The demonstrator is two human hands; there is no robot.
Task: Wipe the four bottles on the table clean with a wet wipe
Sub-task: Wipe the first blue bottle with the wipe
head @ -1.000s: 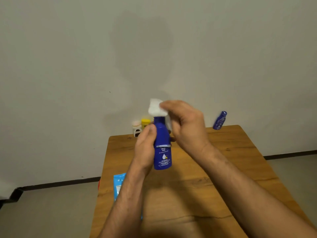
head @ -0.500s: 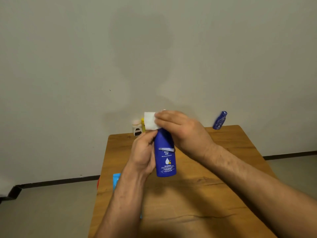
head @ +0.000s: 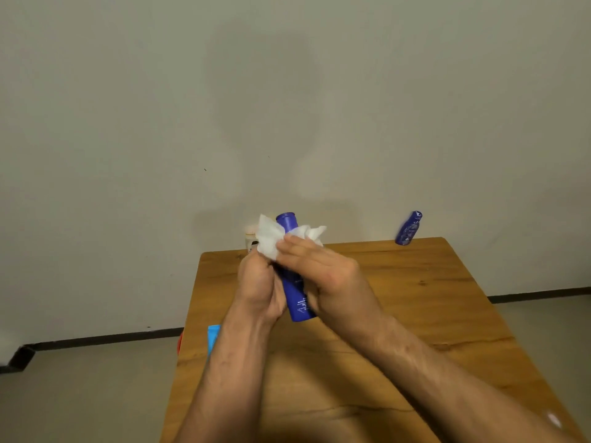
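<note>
Lower now, the white crumpled wet wipe (head: 271, 239) wraps the tall blue plastic bottle's (head: 295, 292) neck; both hands' fingers (head: 299, 251) grasp it above the wooden worktop (head: 415, 314); other bottles seemingly await wiping.

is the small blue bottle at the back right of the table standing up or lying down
Standing, but tilted. The small blue bottle rests on its base at the table's far edge, its top leaning right toward the wall.

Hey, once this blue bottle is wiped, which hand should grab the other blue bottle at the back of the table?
Probably the right hand: the small blue bottle stands at the far right edge, on its side. It holds the wet wipe, though.
</note>
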